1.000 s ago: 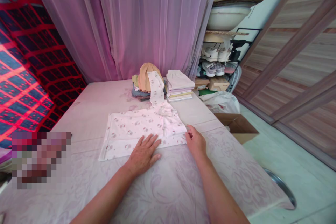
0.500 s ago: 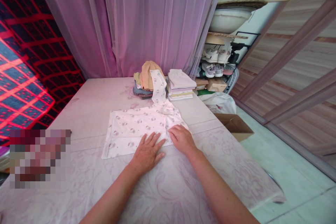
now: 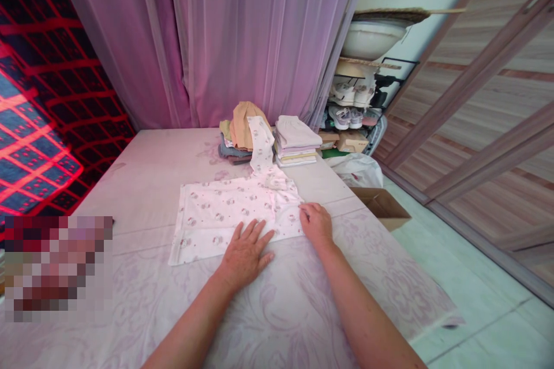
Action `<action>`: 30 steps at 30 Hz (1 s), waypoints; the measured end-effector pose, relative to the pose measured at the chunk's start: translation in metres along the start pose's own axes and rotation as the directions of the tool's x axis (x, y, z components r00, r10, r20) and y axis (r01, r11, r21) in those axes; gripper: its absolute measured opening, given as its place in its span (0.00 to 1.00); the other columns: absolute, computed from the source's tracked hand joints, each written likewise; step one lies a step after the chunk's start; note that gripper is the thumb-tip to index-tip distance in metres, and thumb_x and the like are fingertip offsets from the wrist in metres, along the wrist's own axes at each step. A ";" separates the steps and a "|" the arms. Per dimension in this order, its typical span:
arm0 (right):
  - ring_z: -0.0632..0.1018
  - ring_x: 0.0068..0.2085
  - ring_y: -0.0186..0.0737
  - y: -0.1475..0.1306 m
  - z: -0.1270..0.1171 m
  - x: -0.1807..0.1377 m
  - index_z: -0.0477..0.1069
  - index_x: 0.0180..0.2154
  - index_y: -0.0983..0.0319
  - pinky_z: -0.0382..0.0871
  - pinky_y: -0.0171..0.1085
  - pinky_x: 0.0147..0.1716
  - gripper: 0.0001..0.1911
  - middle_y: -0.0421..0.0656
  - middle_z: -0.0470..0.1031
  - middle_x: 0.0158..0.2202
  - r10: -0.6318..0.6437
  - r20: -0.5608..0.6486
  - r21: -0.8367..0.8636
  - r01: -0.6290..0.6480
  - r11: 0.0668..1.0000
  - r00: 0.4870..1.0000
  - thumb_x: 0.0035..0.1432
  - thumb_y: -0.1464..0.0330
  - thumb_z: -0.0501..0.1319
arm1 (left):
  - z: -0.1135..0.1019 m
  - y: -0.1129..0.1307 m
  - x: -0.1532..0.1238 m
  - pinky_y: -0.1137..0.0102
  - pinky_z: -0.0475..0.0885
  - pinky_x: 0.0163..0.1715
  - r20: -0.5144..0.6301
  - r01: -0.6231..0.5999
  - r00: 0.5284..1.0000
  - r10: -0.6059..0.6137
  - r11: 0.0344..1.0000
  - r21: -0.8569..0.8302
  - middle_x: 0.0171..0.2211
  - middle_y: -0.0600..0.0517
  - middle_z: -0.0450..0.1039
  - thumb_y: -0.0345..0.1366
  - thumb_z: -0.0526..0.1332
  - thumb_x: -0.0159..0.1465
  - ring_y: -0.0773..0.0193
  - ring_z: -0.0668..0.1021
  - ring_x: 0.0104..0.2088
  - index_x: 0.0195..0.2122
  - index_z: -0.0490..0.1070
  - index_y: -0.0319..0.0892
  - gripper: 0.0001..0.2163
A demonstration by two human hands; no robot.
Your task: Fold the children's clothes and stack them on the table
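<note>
A small white printed garment [image 3: 225, 210] lies flat on the table [image 3: 142, 184], one sleeve running up over the clothes pile behind it. My left hand [image 3: 246, 251] rests flat on its near hem, fingers spread. My right hand [image 3: 317, 223] sits at the garment's near right corner with the fingers curled onto the cloth edge. Whether it pinches the cloth I cannot make out.
A pile of tan and grey clothes [image 3: 240, 132] and a neat folded stack [image 3: 296, 141] stand at the table's far edge. Purple curtains [image 3: 242, 34] hang behind. An open cardboard box [image 3: 381, 204], a white bag [image 3: 357, 168] and a shoe rack [image 3: 355, 106] lie to the right.
My right hand slid inward along the hem toward the left hand, then back out to the garment's right corner. My left hand has stayed pressed on the hem.
</note>
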State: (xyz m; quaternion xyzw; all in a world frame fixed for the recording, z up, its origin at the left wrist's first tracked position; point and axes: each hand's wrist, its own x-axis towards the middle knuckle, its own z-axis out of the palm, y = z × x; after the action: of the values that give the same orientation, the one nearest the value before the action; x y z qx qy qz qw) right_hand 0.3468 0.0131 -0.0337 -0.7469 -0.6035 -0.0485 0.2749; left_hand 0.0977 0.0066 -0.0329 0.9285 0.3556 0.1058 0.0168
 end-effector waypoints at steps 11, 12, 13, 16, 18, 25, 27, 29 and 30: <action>0.75 0.44 0.40 -0.005 -0.017 0.051 0.68 0.53 0.59 0.66 0.36 0.44 0.23 0.45 0.72 0.51 0.141 0.161 -0.003 -0.143 0.990 0.977 0.55 0.69 0.56 | 0.000 0.000 0.000 0.48 0.54 0.60 -0.006 -0.004 1.000 0.004 1.000 0.008 0.64 0.47 0.56 0.52 0.47 0.67 0.50 0.59 0.63 0.62 0.59 0.51 0.24; 0.74 0.45 0.40 -0.012 -0.019 0.061 0.66 0.55 0.58 0.65 0.36 0.45 0.25 0.45 0.71 0.51 0.096 0.186 -0.050 -0.088 0.995 0.978 0.55 0.69 0.56 | 0.000 0.000 0.000 0.48 0.54 0.60 -0.009 -0.002 1.000 0.002 1.000 0.010 0.64 0.47 0.56 0.52 0.47 0.67 0.50 0.59 0.63 0.62 0.59 0.52 0.24; 0.74 0.46 0.41 -0.020 -0.020 0.071 0.63 0.58 0.57 0.65 0.37 0.45 0.27 0.46 0.71 0.51 0.059 0.225 -0.095 -0.038 0.995 0.973 0.55 0.69 0.56 | 0.000 0.000 0.000 0.48 0.54 0.60 -0.009 -0.001 1.000 0.001 1.000 0.010 0.64 0.47 0.56 0.52 0.47 0.67 0.51 0.60 0.63 0.62 0.59 0.52 0.24; 0.75 0.46 0.43 -0.038 -0.016 0.096 0.54 0.63 0.53 0.65 0.37 0.44 0.33 0.44 0.74 0.48 -0.013 0.383 -0.190 0.093 0.977 0.924 0.56 0.68 0.56 | -0.001 0.001 0.000 0.48 0.54 0.60 -0.005 0.000 1.000 0.000 1.000 0.011 0.64 0.47 0.56 0.52 0.47 0.67 0.50 0.59 0.63 0.62 0.59 0.51 0.24; 0.75 0.46 0.42 -0.044 -0.009 0.109 0.57 0.62 0.51 0.64 0.37 0.44 0.31 0.42 0.76 0.46 -0.046 0.465 -0.206 0.158 0.966 0.884 0.57 0.67 0.57 | -0.002 0.001 0.000 0.48 0.54 0.60 -0.005 0.001 1.000 -0.001 1.000 0.009 0.64 0.47 0.57 0.52 0.47 0.67 0.50 0.60 0.63 0.62 0.59 0.51 0.24; 0.75 0.46 0.44 -0.046 0.000 0.132 0.78 0.37 0.57 0.63 0.36 0.42 0.12 0.45 0.78 0.42 -0.030 0.486 -0.159 0.122 0.980 0.873 0.58 0.64 0.55 | -0.005 0.004 -0.002 0.48 0.53 0.61 0.013 0.024 1.000 -0.023 0.999 -0.043 0.65 0.48 0.56 0.53 0.46 0.67 0.52 0.59 0.64 0.62 0.58 0.52 0.24; 0.75 0.45 0.44 -0.046 -0.003 0.138 0.78 0.36 0.58 0.64 0.36 0.42 0.13 0.45 0.79 0.41 -0.009 0.464 -0.118 0.073 0.990 0.886 0.58 0.64 0.55 | -0.006 0.005 -0.002 0.47 0.51 0.61 0.022 0.033 0.999 -0.032 0.997 -0.068 0.65 0.49 0.55 0.53 0.46 0.67 0.52 0.58 0.64 0.62 0.58 0.53 0.25; 0.76 0.42 0.43 -0.046 -0.005 0.144 0.78 0.36 0.58 0.65 0.36 0.40 0.15 0.45 0.79 0.39 0.034 0.443 -0.070 -0.003 0.998 0.896 0.59 0.63 0.53 | -0.007 0.005 -0.002 0.43 0.48 0.61 0.027 0.040 0.999 -0.038 0.996 -0.084 0.65 0.49 0.55 0.53 0.46 0.67 0.51 0.58 0.64 0.62 0.57 0.53 0.25; 0.77 0.41 0.42 -0.046 -0.005 0.147 0.77 0.38 0.58 0.65 0.35 0.39 0.16 0.44 0.79 0.38 0.063 0.432 -0.050 -0.046 0.998 0.899 0.60 0.63 0.51 | -0.007 0.005 -0.002 0.41 0.46 0.61 0.026 0.043 0.999 -0.041 0.995 -0.087 0.65 0.49 0.55 0.53 0.45 0.67 0.51 0.58 0.64 0.62 0.57 0.53 0.24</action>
State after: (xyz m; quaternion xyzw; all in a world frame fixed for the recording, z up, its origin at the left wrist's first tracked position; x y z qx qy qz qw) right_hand 0.3447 0.1449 0.0458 -0.7607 -0.6274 0.1149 0.1204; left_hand 0.0982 0.0010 -0.0255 0.9204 0.3700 0.1096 0.0638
